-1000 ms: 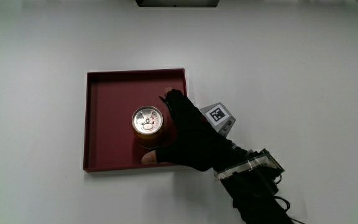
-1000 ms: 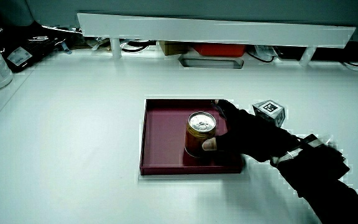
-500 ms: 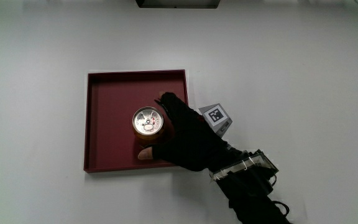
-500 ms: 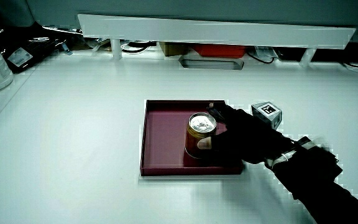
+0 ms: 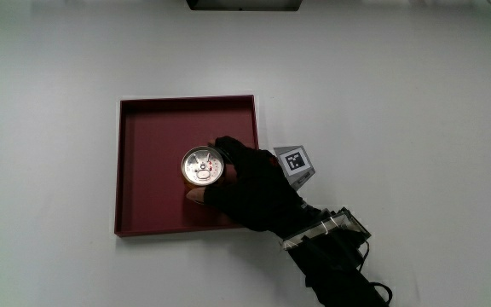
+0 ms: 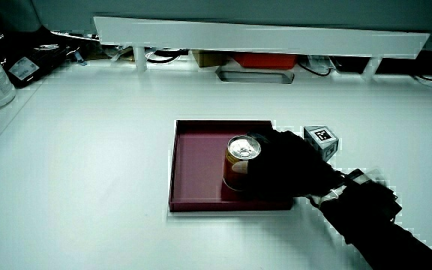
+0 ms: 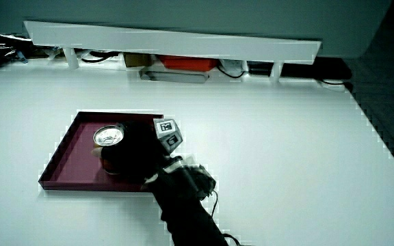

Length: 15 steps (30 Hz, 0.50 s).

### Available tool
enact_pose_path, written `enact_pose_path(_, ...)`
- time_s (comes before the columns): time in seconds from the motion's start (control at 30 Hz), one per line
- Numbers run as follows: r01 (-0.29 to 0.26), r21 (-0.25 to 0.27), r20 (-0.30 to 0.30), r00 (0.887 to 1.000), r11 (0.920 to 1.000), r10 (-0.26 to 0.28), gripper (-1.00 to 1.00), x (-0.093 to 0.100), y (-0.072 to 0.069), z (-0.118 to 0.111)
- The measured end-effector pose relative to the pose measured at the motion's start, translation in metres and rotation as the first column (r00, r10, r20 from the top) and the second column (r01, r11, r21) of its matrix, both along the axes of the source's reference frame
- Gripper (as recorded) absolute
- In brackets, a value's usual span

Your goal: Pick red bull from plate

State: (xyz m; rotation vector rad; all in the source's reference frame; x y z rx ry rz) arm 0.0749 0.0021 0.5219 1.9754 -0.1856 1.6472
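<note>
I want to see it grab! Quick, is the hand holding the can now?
Hand: closed around the can, which stands upright in the red tray.

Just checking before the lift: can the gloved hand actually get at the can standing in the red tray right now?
Yes, it looks so. The hand is already wrapped around the can, which stands upright in the red tray. Nothing else is in the tray, and the space above the can is free.

We looked straight down in the main view; both side views faced the partition (image 6: 261,34), sharing the tray (image 5: 143,170).
</note>
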Motion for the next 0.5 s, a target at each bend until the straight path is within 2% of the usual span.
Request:
enact_pose_path(0.17,-0.023,0.02,0.003,1.0,0.9995,0.023,0.92,0.0009,0.0018,0.0009)
enact_pose_path(0.23,-0.037,0.013,0.005,0.999,0.9992,0.037,1.0,0.0018,0.0029,0.0003)
enact_pose_path(0.27,-0.041,0.028,0.009,0.999,0.9988,0.041,1.0,0.0024,0.003,0.0016)
enact_pose_path(0.4,-0.052,0.031,0.023,0.998,0.9982,0.051,1.0,0.004,0.0042,-0.0009)
enact_pose_path(0.5,-0.071,0.027,0.089,0.994,0.9971,0.068,1.0,0.0091,0.0026,-0.0037)
